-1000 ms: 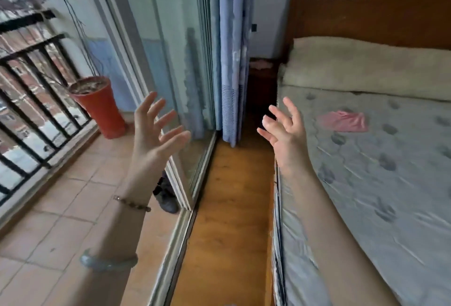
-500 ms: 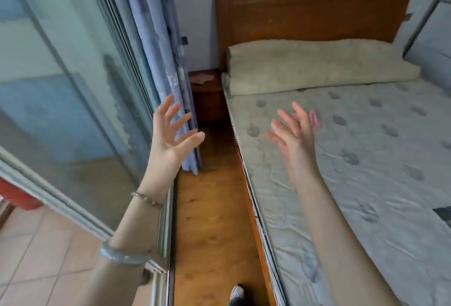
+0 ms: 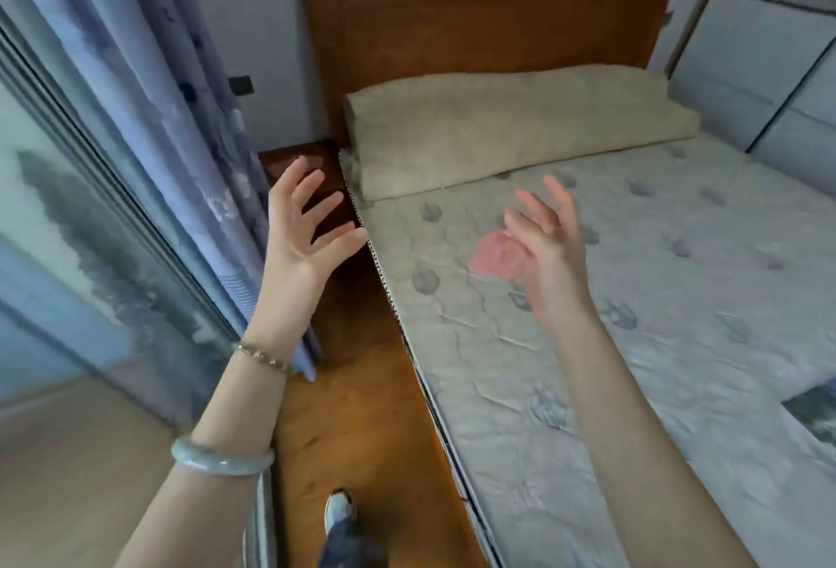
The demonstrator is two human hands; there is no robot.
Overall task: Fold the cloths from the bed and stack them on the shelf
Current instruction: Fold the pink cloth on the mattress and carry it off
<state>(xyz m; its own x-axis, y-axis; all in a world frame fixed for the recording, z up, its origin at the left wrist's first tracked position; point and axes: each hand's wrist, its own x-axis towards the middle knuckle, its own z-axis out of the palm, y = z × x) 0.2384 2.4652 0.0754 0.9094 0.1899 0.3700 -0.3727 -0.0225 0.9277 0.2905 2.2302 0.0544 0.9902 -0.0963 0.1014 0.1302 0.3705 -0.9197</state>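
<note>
Right hand (image 3: 549, 259) moved over bed (image 3: 678, 305), pink cloth (image 3: 491, 257) partly behind its fingers (image 3: 531, 214)

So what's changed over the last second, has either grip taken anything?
The view swung from the balcony onto the bed and came closer. The right grip now overlaps the pink cloth in the picture. Nothing taken or let go. The left grip and the right both stay raised, open, empty; the cloth has not moved on the bed.

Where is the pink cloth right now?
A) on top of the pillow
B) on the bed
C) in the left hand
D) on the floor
B: the pink cloth lies on the bed, apart from the pillow; the left hand and right hand hold nothing.
</note>
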